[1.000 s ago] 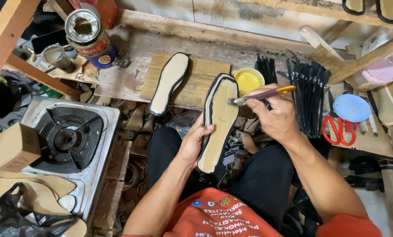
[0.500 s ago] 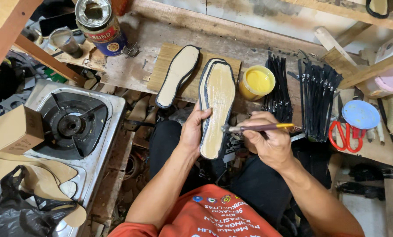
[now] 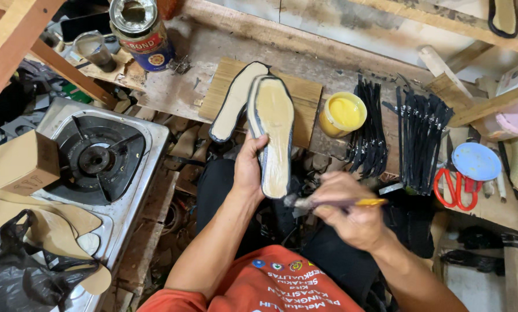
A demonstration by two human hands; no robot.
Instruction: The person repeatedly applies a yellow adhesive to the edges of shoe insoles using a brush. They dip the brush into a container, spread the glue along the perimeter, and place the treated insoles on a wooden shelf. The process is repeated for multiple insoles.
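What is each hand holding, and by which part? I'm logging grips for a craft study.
The left hand grips a shoe sole by its side edge. The right hand holds a brush around the middle of its handle.

at eleven o'clock stands a round tin can [image 3: 141, 30], lid open, with a red, white and blue label. at nine o'clock a small plain brown cardboard box [image 3: 28, 163] rests on the gas stove [image 3: 126, 173].

left hand [image 3: 250, 167]: raised, fingers curled in a grip | right hand [image 3: 351, 214]: lower, fist closed
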